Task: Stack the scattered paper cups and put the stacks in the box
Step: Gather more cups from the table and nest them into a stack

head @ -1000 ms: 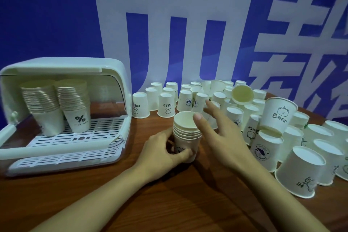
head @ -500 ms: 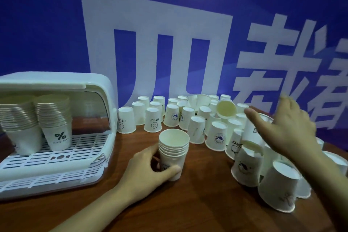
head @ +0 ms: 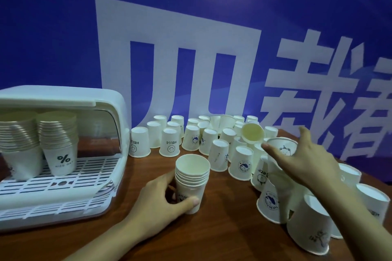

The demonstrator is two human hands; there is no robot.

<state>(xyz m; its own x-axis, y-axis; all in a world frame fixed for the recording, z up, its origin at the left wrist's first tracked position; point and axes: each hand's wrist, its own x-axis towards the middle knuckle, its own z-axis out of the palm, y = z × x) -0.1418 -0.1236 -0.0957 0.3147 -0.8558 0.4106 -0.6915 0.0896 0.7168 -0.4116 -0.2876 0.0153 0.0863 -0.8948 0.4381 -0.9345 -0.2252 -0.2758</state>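
- Head view: my left hand [head: 158, 199] grips the stack [head: 191, 180] upright on the table [head: 212, 235].
- At 2 o'clock, my right hand [head: 305, 161] curls round a bear cup [head: 283, 148] among scattered cups [head: 240, 162].
- At 9 o'clock, the box [head: 63, 101] holds two stacks.

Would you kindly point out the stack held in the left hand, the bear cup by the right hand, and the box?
stack [head: 192, 178], head view, on its nested rims.
bear cup [head: 284, 149], head view, on its printed side wall.
box [head: 121, 112], head view, on its white right wall.
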